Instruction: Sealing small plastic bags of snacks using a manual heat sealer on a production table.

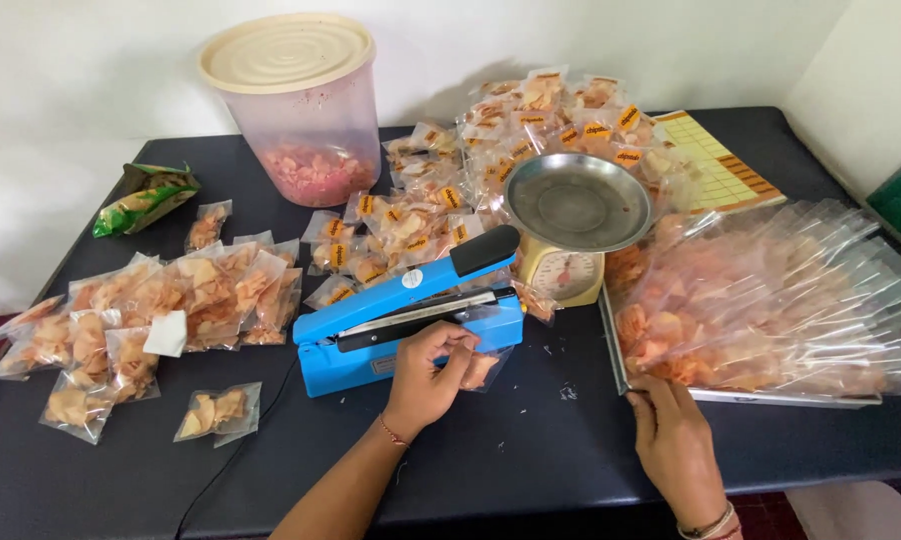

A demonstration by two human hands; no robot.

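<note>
Two hands are working: my left hand [429, 372] is pinching a snack packet [481, 368] at the blue heat sealer [411, 310], keeping its mouth under the bar, while my right hand [676, 440], fingers curled, is touching the tray [661, 390] of filled bags for the nearest one.

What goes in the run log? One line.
left hand: holds small clear snack bag at blue heat sealer | right hand: touching metal tray

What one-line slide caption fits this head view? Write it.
Left hand holds a small clear snack bag at the blue heat sealer; right hand touches tray.
</note>
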